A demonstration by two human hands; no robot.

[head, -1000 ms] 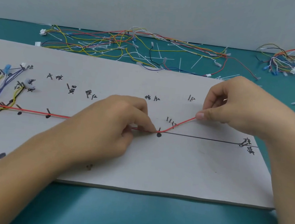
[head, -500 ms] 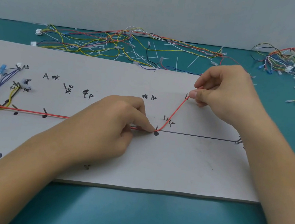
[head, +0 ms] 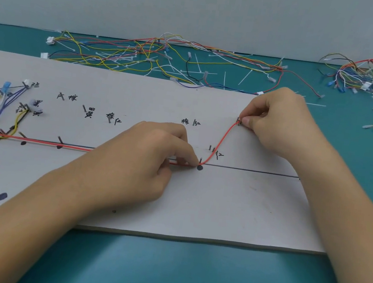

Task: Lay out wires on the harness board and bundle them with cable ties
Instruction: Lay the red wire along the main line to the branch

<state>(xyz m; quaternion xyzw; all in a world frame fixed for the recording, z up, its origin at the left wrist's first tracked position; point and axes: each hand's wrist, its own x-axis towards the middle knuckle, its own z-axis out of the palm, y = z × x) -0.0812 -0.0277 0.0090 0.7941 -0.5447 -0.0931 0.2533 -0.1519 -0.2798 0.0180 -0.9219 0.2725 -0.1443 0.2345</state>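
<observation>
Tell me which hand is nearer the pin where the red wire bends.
Left. The grip of the left hand holds the red wire right beside the pin; the grip of the right hand is up and to the right, on the wire's end.

Harness board (head: 140, 85): matt pale grey, like thick card, flat, with faint dirty smudges and black marker ink. Red wire (head: 223, 138): smooth plastic skin, a little shiny. Small pins (head: 200, 160) in the board: dark and hard, maybe metal. Table top (head: 188, 276): smooth teal with a soft, dull shine. Cable ties (head: 245, 77) behind the board: thin white plastic. Connector (head: 50, 40) at the far left: white plastic, a bit glossy. Loose wires (head: 121, 52): bright, smooth plastic coats. Wall (head: 196, 7): plain matt grey.
</observation>
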